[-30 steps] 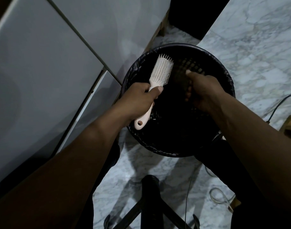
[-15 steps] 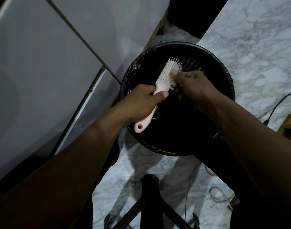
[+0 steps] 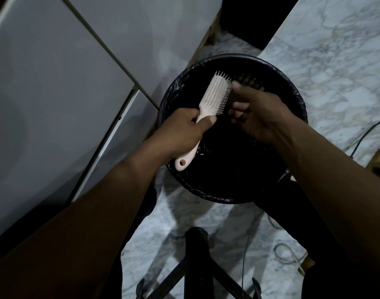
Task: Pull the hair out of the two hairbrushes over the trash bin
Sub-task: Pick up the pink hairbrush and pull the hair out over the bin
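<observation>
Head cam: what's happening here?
A person is cleaning a pale pink hairbrush over a black lined trash bin on a marble floor. The left hand grips the brush by its handle, bristles facing the right hand, which is at the bristle edge with fingers curled, apparently picking at hair. Whether it holds any hair is too dark to tell. Only one brush is in view.

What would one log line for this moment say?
left hand: grips hairbrush | right hand: at bristles | over trash bin
</observation>
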